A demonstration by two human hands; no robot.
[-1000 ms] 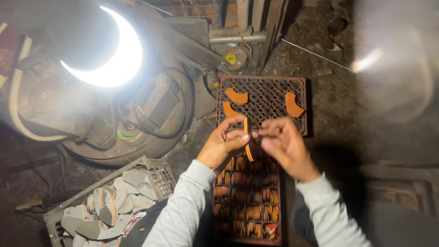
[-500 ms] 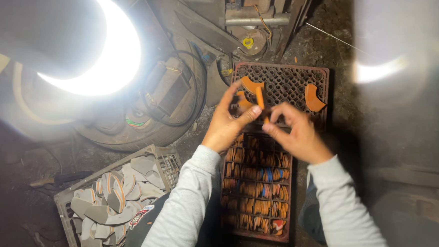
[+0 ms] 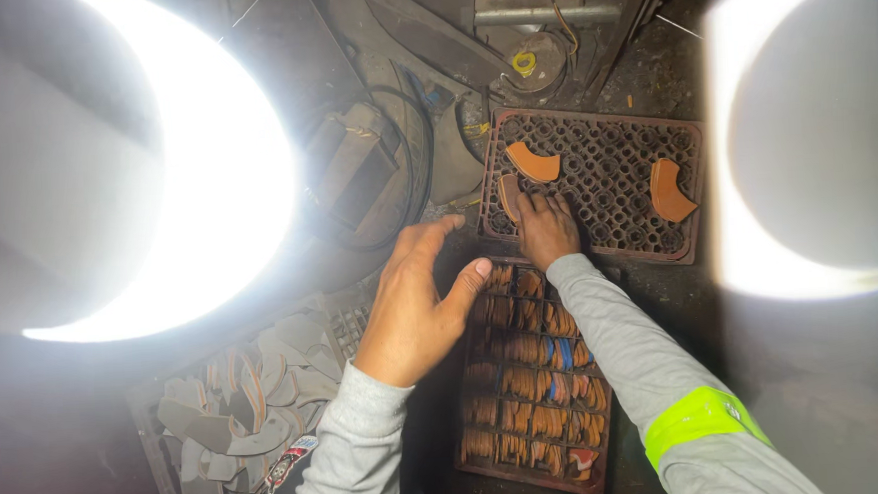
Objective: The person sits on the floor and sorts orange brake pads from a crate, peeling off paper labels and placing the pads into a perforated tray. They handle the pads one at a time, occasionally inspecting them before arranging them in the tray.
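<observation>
Dim floor: our right hand [image 3: 546, 226] pinches an orange piece [image 3: 509, 197] at centre grid tray [image 3: 616, 183]; left hand [image 3: 417, 303] spread, lower left.

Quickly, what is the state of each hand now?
Left hand: open, holding nothing.
Right hand: fingers down on the perforated tray; any grip cannot be told.

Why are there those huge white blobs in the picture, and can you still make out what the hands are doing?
Head view: two blown-out glare patches, one at left and one at right, wash out their surroundings; corners fall into deep shadow. The middle stays readable: the right hand rests on the perforated tray beside an orange curved piece, the left hand spread open, holding nothing, by the slotted tray.
</observation>
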